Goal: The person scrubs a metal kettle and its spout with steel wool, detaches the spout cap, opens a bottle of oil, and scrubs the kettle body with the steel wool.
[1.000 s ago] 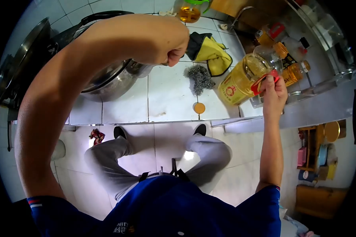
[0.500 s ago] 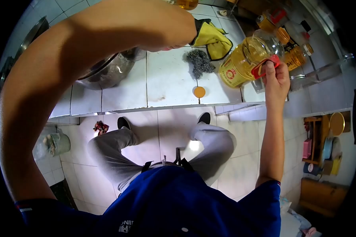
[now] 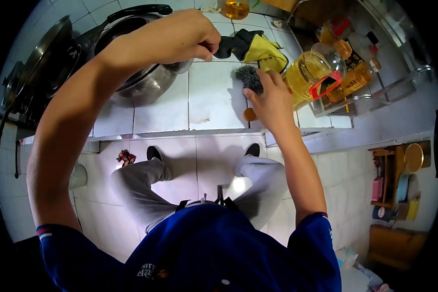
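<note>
My left hand (image 3: 194, 39) is over the counter beside a pot. Its fingers are curled at the dark end of a yellow-and-grey cloth (image 3: 265, 51), which seems pinched there, though the fingertips are partly hidden. The fingers and thumb of my right hand (image 3: 272, 95) are closed around a steel wool scourer (image 3: 248, 75), partly covered by the fingers. Right of that hand stands a large oil bottle (image 3: 304, 73) with a red handle. Just below the scourer, an orange cap (image 3: 249, 115) lies on the tiles, close to my right thumb.
The metal pot (image 3: 146, 90) with a black handle stands left on the tiled counter (image 3: 209, 104). Pans (image 3: 39, 53) lean at the far left. More bottles (image 3: 357, 78) sit in a rack at the right. A shelf unit (image 3: 389, 175) stands on the right side.
My right hand has let go of the oil bottle's handle and moved left onto the scourer. My left hand has moved left, and more of the cloth's dark end now shows.
</note>
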{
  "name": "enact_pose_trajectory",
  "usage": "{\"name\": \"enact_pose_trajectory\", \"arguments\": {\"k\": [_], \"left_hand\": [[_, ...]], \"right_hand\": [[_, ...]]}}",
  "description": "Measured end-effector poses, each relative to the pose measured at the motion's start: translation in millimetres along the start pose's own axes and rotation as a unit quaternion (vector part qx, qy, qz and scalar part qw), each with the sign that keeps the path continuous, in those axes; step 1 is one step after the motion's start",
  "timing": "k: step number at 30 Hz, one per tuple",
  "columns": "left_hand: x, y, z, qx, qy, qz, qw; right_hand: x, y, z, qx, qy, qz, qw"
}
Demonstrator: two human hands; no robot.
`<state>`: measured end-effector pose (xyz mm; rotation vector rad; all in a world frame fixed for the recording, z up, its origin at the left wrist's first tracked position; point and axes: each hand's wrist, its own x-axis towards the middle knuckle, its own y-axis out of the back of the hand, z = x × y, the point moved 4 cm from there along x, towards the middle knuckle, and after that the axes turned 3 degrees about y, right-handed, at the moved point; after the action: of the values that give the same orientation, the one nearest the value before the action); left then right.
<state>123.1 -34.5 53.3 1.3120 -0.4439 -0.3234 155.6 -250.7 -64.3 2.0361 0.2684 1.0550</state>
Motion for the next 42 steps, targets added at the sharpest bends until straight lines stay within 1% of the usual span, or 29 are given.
{"name": "enact_pose_trajectory", "arguments": {"k": [1, 2, 3, 5, 6, 8, 9, 10, 12, 14, 16, 17, 18, 19, 20, 22, 23, 24, 26, 27, 28, 30, 33, 34, 36, 37, 39, 40, 42], "left_hand": [[-1.6, -4.6, -3.0, 0.000, 0.000, 0.001, 1.000], [-2.2, -7.1, -6.9, 0.004, 0.004, 0.041, 0.999], [-3.3, -8.6, -10.5, 0.007, 0.009, 0.080, 0.997], [-6.2, -10.8, -15.1, 0.003, 0.016, 0.106, 0.994], [-7.5, -12.0, -16.9, -0.001, 0.021, 0.126, 0.992], [-9.7, -17.0, -18.5, -0.012, 0.027, 0.142, 0.989], [-10.1, -17.1, -20.1, -0.023, 0.034, 0.156, 0.987], [-10.1, -16.4, -17.6, -0.023, 0.025, 0.162, 0.986], [-13.7, -16.7, -14.7, -0.036, 0.034, 0.178, 0.983], [-15.9, -19.1, -15.7, -0.028, 0.012, 0.188, 0.982], [-17.5, -20.2, -14.2, -0.013, 0.003, 0.203, 0.979], [-18.5, -21.1, -12.6, -0.015, -0.001, 0.208, 0.978], [-19.3, -21.9, -11.0, -0.010, 0.011, 0.210, 0.978], [-19.6, -22.3, -9.9, -0.005, 0.023, 0.210, 0.977], [-19.6, -22.0, -8.3, -0.007, 0.020, 0.212, 0.977], [-18.9, -21.8, -9.2, -0.020, 0.047, 0.201, 0.978], [-19.1, -21.3, -8.6, -0.020, 0.046, 0.202, 0.978], [-19.2, -21.3, -8.8, -0.024, 0.048, 0.197, 0.979], [-19.1, -21.9, -9.8, -0.027, 0.051, 0.194, 0.979], [-19.3, -22.4, -9.6, -0.024, 0.045, 0.203, 0.978], [-20.0, -22.8, -9.7, -0.022, 0.040, 0.211, 0.976], [-21.2, -23.2, -8.9, -0.032, 0.042, 0.213, 0.976], [-22.0, -22.1, -7.8, -0.037, 0.046, 0.210, 0.976], [-21.3, -22.2, -7.8, -0.031, 0.047, 0.206, 0.977], [-20.7, -23.2, -9.6, -0.029, 0.040, 0.209, 0.977], [-21.1, -23.5, -10.1, -0.026, 0.036, 0.212, 0.976], [-21.9, -23.6, -10.3, -0.033, 0.035, 0.214, 0.976], [-22.0, -23.7, -10.1, -0.039, 0.032, 0.216, 0.975], [-22.2, -24.1, -10.0, -0.041, 0.033, 0.216, 0.975]], "right_hand": [[-1.4, -6.0, -0.9, -0.033, 0.004, 0.005, 0.999], [-2.0, -8.0, -2.3, -0.065, 0.009, 0.010, 0.998], [-5.6, -2.2, -7.1, -0.067, 0.010, 0.010, 0.998], [-20.1, 5.9, -13.2, -0.040, -0.065, -0.119, 0.990], [-24.5, 8.1, -15.3, -0.043, -0.062, -0.119, 0.990], [-41.3, -1.8, -9.8, 0.015, -0.092, -0.244, 0.965], [-46.3, -6.9, -3.6, 0.022, -0.056, -0.191, 0.980], [-48.4, -9.6, 2.2, 0.013, -0.058, -0.185, 0.981], [-47.5, -8.9, 4.1, 0.052, -0.030, -0.174, 0.983], [-38.7, 14.0, -5.8, 0.058, -0.040, -0.167, 0.983], [-27.0, 45.0, -10.3, 0.138, -0.050, -0.039, 0.988], [-16.6, 70.5, -13.9, 0.103, -0.046, -0.001, 0.994], [-5.2, 96.8, -12.9, 0.049, 0.007, 0.078, 0.996], [6.5, 121.1, -7.4, -0.005, 0.060, 0.156, 0.986], [17.8, 142.1, 3.6, -0.029, 0.063, 0.224, 0.972], [41.9, 177.4, 17.4, -0.112, 0.060, 0.300, 0.946], [52.3, 184.2, 30.0, -0.098, 0.022, 0.288, 0.952], [60.5, 184.7, 37.8, -0.099, 0.022, 0.289, 0.952], [74.4, 177.0, 55.0, -0.012, -0.030, 0.221, 0.975], [78.3, 176.7, 47.6, -0.064, -0.049, 0.168, 0.983], [80.2, 179.4, 45.8, -0.064, -0.048, 0.167, 0.983], [83.3, 179.4, 48.7, -0.010, -0.068, 0.110, 0.992], [83.7, 181.3, 48.7, -0.014, -0.078, 0.067, 0.995], [81.9, 179.2, 51.1, -0.015, -0.079, 0.068, 0.994], [79.9, 171.1, 48.8, -0.001, -0.020, 0.044, 0.999], [80.0, 172.3, 44.8, -0.001, -0.020, 0.043, 0.999], [80.2, 173.6, 35.7, 0.007, -0.061, 0.014, 0.998], [80.9, 172.4, 39.4, 0.006, -0.060, 0.013, 0.998], [82.9, 171.3, 45.9, -0.037, -0.012, 0.027, 0.999]]}}
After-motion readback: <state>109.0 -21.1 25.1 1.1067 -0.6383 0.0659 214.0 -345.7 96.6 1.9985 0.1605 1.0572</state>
